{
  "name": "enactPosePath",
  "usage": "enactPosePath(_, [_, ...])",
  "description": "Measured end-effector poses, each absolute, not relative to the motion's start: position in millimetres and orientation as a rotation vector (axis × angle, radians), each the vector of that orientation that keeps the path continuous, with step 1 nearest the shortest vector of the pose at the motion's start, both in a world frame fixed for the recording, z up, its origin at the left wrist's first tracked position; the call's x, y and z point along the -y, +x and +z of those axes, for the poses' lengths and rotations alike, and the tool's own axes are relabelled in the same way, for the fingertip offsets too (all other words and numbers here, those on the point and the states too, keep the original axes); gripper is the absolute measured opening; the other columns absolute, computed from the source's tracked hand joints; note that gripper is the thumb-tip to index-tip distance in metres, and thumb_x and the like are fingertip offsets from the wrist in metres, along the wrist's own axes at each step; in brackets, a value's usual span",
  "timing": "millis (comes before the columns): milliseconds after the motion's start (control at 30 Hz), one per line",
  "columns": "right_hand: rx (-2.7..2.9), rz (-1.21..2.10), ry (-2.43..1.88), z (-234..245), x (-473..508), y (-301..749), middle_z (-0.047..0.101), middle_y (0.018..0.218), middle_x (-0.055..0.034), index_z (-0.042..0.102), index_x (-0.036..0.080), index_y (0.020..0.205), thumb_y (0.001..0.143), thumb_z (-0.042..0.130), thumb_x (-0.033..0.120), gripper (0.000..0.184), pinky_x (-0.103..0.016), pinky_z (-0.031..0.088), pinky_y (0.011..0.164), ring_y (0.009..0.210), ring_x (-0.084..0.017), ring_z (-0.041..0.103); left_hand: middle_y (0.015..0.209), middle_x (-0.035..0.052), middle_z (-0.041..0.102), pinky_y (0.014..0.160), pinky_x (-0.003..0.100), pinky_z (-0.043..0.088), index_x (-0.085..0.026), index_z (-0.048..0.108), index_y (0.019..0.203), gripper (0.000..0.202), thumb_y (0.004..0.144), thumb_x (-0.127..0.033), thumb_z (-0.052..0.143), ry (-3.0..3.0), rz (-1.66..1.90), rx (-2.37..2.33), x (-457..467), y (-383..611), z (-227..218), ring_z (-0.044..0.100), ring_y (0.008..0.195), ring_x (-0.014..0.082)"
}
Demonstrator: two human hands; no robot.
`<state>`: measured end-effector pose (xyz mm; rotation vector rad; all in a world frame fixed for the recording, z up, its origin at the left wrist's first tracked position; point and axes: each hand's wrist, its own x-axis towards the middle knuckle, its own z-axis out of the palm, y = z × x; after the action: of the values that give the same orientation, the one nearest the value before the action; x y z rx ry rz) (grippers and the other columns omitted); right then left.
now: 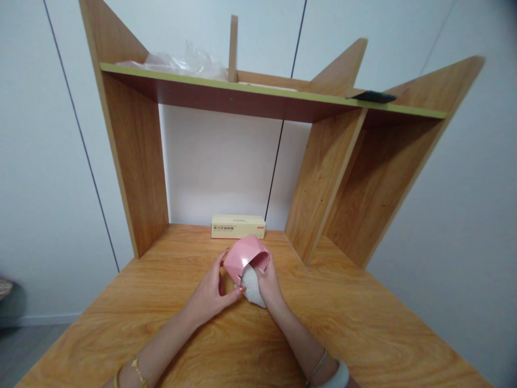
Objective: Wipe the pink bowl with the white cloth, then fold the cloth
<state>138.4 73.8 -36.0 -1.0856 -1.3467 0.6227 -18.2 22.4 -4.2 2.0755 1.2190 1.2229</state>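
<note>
A glossy pink container [242,255] with faceted sides is tilted above the desk, its opening turned toward me and to the right. My left hand [216,286] grips it from the left, with the fingers behind its side and the thumb at the lower rim. Inside the opening, the fingers of my right hand [269,280] are largely hidden. They hold a white cloth or tissue [252,285], which hangs out below the rim. Its exact material I cannot make out.
A cling film box [238,227] stands at the back of the wooden desk [161,318]. Wooden shelving [139,145] rises behind it. On the upper shelf lie clear plastic wrapping [186,60] and a dark flat object [374,96].
</note>
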Motion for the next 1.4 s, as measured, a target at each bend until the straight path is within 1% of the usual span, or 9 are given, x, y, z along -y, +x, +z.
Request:
enactPosePath(267, [1.404, 0.721, -1.068, -40.2, -75.1, 134.0, 0.055, 0.115, -0.0085, 0.027, 0.022, 0.129, 0.067, 0.06, 0.03, 0.07, -0.034, 0.043, 0.085, 0.101, -0.02, 0.055, 0.107, 0.0108, 0.056, 0.082, 0.038, 0.044, -0.017, 0.029, 0.119, 0.063, 0.069, -0.04, 0.059, 2.039, 1.186, -1.344, -22.3, -18.3, -4.9, 0.055, 0.097, 0.0241])
enactPosePath(400, [1.468, 0.679, -1.231, -31.9, -70.0, 136.1, 0.064, 0.083, -0.0051, 0.02, 0.018, 0.133, 0.068, 0.059, 0.034, 0.077, -0.031, 0.047, 0.065, 0.074, -0.02, 0.062, 0.106, 0.0098, 0.057, 0.081, 0.036, 0.045, -0.018, 0.031, 0.117, 0.058, 0.069, -0.037, 0.058, 2.08, 1.218, -1.359, -23.0, -20.4, -4.0, 0.057, 0.094, 0.0232])
enactPosePath(467, [1.511, 0.621, -1.337, -25.8, -67.1, 138.7, 0.062, 0.065, -0.001, 0.019, 0.015, 0.134, 0.069, 0.058, 0.036, 0.078, -0.028, 0.044, 0.057, 0.06, -0.02, 0.061, 0.104, 0.0097, 0.058, 0.079, 0.036, 0.045, -0.017, 0.032, 0.117, 0.057, 0.069, -0.037, 0.057, 2.098, 1.226, -1.378, -23.3, -21.1, -3.7, 0.058, 0.092, 0.0231])
enactPosePath(567, [1.587, 0.465, -1.437, -17.8, -64.3, 143.3, 0.058, 0.056, 0.0015, 0.02, 0.016, 0.134, 0.07, 0.056, 0.037, 0.077, -0.026, 0.039, 0.051, 0.052, -0.019, 0.057, 0.104, 0.0104, 0.058, 0.077, 0.035, 0.046, -0.016, 0.032, 0.119, 0.059, 0.069, -0.037, 0.056, 2.132, 1.203, -1.424, -23.7, -21.6, -4.1, 0.059, 0.09, 0.0236])
enactPosePath(833, [1.785, 0.173, -1.544, -12.3, -62.7, 151.5, 0.057, 0.061, 0.0009, 0.016, 0.021, 0.135, 0.072, 0.051, 0.028, 0.073, -0.025, 0.034, 0.054, 0.059, -0.019, 0.056, 0.108, 0.0132, 0.059, 0.077, 0.037, 0.047, -0.013, 0.032, 0.125, 0.069, 0.065, -0.041, 0.055, 2.272, 1.127, -1.435, -21.7, -22.7, -2.9, 0.06, 0.089, 0.0269])
enactPosePath(1033, [1.757, 0.482, -1.379, -23.9, -66.0, 148.0, 0.059, 0.064, 0.0016, 0.025, 0.02, 0.132, 0.07, 0.049, 0.02, 0.067, -0.024, 0.039, 0.058, 0.062, -0.017, 0.056, 0.107, 0.0116, 0.06, 0.079, 0.036, 0.046, -0.015, 0.032, 0.126, 0.071, 0.062, -0.036, 0.056, 2.332, 1.1, -1.438, -21.8, -26.4, -6.1, 0.059, 0.091, 0.0265])
enactPosePath(1200, [1.599, 0.66, -1.229, -32.6, -71.0, 146.4, 0.059, 0.066, 0.002, 0.023, 0.018, 0.132, 0.073, 0.046, 0.021, 0.064, -0.026, 0.043, 0.062, 0.063, -0.015, 0.056, 0.114, 0.0112, 0.055, 0.083, 0.035, 0.044, -0.017, 0.03, 0.128, 0.068, 0.068, -0.038, 0.054, 2.279, 1.166, -1.382, -23.1, -25.0, -3.6, 0.055, 0.098, 0.0245])
enactPosePath(1333, [1.444, 0.737, -1.09, -34.3, -73.6, 144.0, 0.062, 0.081, -0.0024, 0.027, 0.017, 0.13, 0.073, 0.048, 0.022, 0.061, -0.029, 0.045, 0.071, 0.074, -0.016, 0.059, 0.103, 0.0104, 0.057, 0.076, 0.037, 0.046, -0.014, 0.012, 0.135, 0.083, 0.071, -0.044, 0.055, 2.116, 1.251, -1.416, -24.8, -23.3, -0.5, 0.058, 0.085, 0.022])
enactPosePath(1400, [1.385, 0.761, -1.01, -35.5, -74.7, 141.7, 0.062, 0.093, -0.0052, 0.031, 0.018, 0.127, 0.072, 0.051, 0.024, 0.059, -0.03, 0.044, 0.079, 0.086, -0.018, 0.058, 0.107, 0.0122, 0.055, 0.08, 0.039, 0.044, -0.014, 0.011, 0.135, 0.085, 0.07, -0.044, 0.057, 2.095, 1.256, -1.393, -25.7, -22.4, -1.3, 0.057, 0.091, 0.0232])
